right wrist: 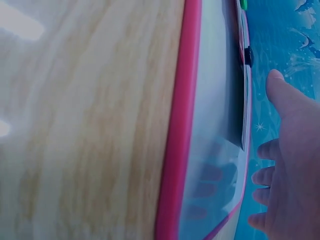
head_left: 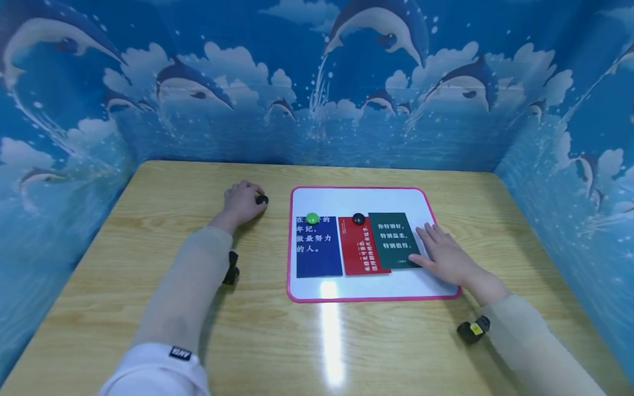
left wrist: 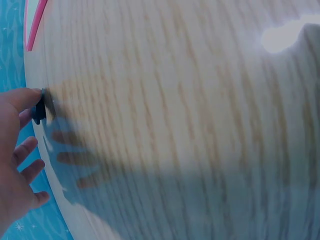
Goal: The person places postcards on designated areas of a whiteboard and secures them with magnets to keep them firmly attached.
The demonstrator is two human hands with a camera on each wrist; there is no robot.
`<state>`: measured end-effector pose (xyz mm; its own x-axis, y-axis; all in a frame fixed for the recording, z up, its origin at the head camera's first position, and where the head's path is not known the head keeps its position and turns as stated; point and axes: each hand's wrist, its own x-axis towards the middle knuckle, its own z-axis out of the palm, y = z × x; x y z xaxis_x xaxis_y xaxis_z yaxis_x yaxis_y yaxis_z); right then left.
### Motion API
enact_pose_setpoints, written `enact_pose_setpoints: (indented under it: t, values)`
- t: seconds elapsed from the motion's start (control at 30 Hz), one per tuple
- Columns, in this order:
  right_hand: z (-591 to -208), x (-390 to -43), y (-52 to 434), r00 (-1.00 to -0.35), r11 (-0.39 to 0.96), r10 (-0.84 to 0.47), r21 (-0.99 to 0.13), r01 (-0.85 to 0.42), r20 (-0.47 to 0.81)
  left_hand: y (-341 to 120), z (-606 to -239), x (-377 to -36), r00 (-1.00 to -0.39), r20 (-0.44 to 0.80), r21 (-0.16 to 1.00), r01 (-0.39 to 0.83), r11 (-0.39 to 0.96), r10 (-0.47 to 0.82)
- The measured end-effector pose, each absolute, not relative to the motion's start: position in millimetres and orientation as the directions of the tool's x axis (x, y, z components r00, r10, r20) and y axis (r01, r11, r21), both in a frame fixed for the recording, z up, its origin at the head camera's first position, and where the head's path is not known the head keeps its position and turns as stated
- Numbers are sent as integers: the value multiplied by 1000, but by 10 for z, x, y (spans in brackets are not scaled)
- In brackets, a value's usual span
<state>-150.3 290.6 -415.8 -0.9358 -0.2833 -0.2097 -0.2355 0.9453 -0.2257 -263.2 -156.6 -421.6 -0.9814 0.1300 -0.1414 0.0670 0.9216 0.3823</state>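
Observation:
My left hand (head_left: 242,202) is over the table, left of a pink-framed whiteboard (head_left: 317,289). Between its thumb and forefinger it pinches a round black magnet (head_left: 262,199); the left wrist view shows the magnet (left wrist: 39,111) edge-on. My right hand (head_left: 444,254) is spread at the right edge of a dark green card (head_left: 391,256); whether it presses the card cannot be told. That card overlaps a red card (head_left: 353,250) with a black magnet (head_left: 359,219) near its top. At the left, a blue card (head_left: 319,264) bears a green magnet (head_left: 312,218).
The whiteboard lies on a wood-grain table (head_left: 267,335). Around the table's back and sides hangs a blue dolphin-print curtain (head_left: 307,132). Glare (head_left: 331,341) streaks the table in front of the board.

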Motion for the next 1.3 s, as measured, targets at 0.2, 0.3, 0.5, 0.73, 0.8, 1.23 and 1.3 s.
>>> enact_pose_setpoints:
  t: [0.2,0.3,0.5,0.73,0.8,1.23,1.3]
  values:
    - [-4193,-1487,2852,-926,935,-315,-234,-266,-205,-1570,-4225,-2645,-984,-148,402,35,915,102]
    - [-4228,-1483,2837,-918,929,-337,-231,-289,-208,-1568,-4225,-2641,-985,-149,403,20,915,87]
    - [-4291,-1485,2832,-912,927,-345,-233,-293,-223,-1576,-4196,-2621,-984,-153,380,21,925,86]
    - [-4279,-1463,2822,-912,925,-348,-240,-295,-220,-1581,-4171,-2595,-983,-170,363,7,932,73]
    - [-4270,-1454,2826,-911,925,-349,-236,-297,-219,-1584,-4172,-2593,-982,-175,364,7,931,75]
    - [-4295,-1425,2917,-919,934,-331,-213,-286,-216,-1609,-4167,-2581,-981,-174,373,17,928,88]
    - [-4289,-1424,2930,-919,935,-327,-219,-280,-220,-1612,-4155,-2576,-980,-176,372,20,928,92]
